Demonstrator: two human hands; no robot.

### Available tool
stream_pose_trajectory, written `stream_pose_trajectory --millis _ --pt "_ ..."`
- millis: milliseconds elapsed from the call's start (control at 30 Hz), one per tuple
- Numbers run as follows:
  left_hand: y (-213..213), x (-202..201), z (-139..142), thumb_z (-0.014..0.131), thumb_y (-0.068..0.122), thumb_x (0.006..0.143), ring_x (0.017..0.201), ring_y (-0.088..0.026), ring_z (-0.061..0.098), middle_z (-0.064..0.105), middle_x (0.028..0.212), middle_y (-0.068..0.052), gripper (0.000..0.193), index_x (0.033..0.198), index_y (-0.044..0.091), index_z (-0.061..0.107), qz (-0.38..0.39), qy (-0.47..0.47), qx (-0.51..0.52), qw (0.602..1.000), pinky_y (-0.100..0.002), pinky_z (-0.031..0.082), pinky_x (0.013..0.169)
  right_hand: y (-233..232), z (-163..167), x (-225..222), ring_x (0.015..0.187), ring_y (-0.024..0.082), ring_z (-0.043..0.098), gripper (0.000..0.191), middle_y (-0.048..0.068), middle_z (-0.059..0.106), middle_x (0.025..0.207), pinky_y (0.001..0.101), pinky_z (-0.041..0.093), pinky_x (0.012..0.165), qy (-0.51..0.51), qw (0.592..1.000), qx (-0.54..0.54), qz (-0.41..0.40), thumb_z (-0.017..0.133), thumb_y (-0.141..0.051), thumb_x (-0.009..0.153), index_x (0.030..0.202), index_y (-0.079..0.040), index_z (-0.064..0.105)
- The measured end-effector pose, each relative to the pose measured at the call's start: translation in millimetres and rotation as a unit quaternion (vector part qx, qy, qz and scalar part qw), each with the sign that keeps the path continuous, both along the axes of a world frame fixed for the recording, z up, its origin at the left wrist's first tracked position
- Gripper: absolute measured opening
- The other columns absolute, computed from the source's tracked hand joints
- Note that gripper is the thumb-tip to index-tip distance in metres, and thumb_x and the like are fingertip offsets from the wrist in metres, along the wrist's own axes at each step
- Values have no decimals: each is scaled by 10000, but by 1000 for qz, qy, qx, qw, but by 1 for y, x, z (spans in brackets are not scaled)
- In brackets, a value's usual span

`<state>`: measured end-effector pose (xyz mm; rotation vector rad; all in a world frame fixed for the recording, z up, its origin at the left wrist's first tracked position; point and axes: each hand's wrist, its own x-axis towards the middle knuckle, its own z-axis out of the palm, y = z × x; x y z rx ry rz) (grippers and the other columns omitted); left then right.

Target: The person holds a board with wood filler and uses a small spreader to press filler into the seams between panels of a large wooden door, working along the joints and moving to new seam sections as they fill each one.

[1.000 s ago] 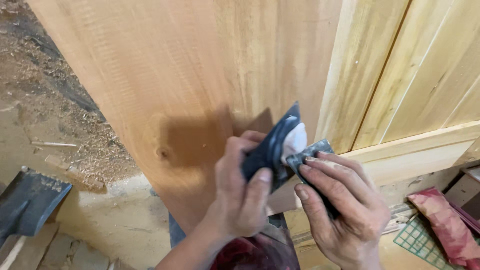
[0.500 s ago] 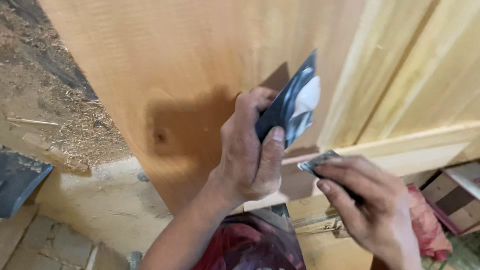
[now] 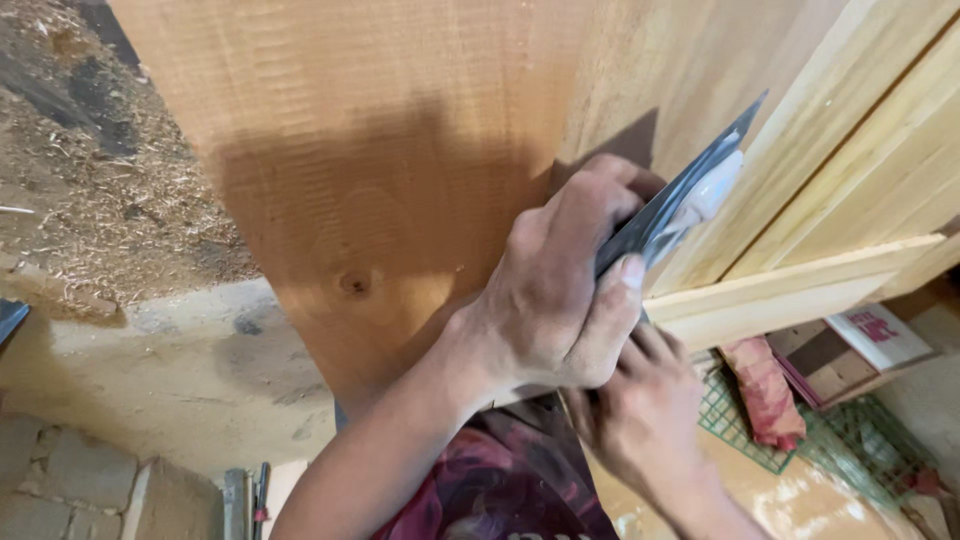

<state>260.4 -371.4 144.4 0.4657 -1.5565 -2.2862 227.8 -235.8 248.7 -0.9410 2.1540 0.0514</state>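
Clenched tight, the left hand's [image 3: 560,310] grip wraps a dark flat scraper blade [image 3: 680,195], thumb pressed along its lower edge and fingers curled over the top. That blade tilts up to the right, its tip in front of the seam between the broad reddish wooden board [image 3: 380,170] and the paler pine panelling [image 3: 860,150]. A smear of white filler [image 3: 712,192] sits on the blade's face. Right hand [image 3: 640,410] hangs just below the left, touching its underside; whether its grip holds anything I cannot tell, since the left hand hides the fingertips. A dark knot [image 3: 354,283] shows in the board, left of the wrist, inside the shadow the arms throw. Below the hands is a red-patterned garment [image 3: 500,480]. A pale horizontal rail [image 3: 800,285] juts out beside the blade's lower end. Further down right lie a green wire mesh [image 3: 860,445], a red rag [image 3: 765,390] on it, and a small wooden box [image 3: 850,350]. Off to the left, sawdust [image 3: 90,190] covers the floor.
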Motion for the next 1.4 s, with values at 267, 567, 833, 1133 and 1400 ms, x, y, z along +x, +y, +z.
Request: stream_pose_trajectory --millis 267,567,833,1133,1400 --pt "1 -1 -2 458 110 1076 770 -210 641 560 1080 -165 151 1176 -1 443 -41 1 17 999 -311 578 658 -10 2 -44 755 385 683 258 154 713 807 504 540 660 -112 974 195 15 830 -260 668 851 -93 758" --pt "3 -5 -4 481 88 1068 753 -223 616 538 1033 -165 144 1168 -13 460 -53 11 9 998 -330 557 647 22 2 -27 1049 338 681 267 124 707 1109 435 538 842 98 994 6 -53 769 -120 773 1026 -49 725" --pt "2 -3 1 465 145 1100 875 -295 671 581 1115 -206 205 1214 -25 458 -36 2 -14 999 -388 576 761 33 0 -37 852 308 668 198 73 700 913 455 525 713 10 993 117 -17 780 -268 723 841 -113 742" --pt "-7 3 2 461 176 1130 878 -319 669 594 1127 -212 208 1196 -21 463 -54 8 -24 998 -399 560 782 3 10 -80 832 300 689 121 82 716 874 423 554 708 -104 983 133 -66 752 -204 778 825 -93 766" --pt "3 2 -5 446 220 1163 890 -329 679 605 1164 -232 243 1198 -21 453 -32 20 7 999 -400 566 780 42 -1 -32 1058 279 692 189 89 733 1082 399 553 892 135 985 -16 -107 765 -113 851 1033 -64 753"
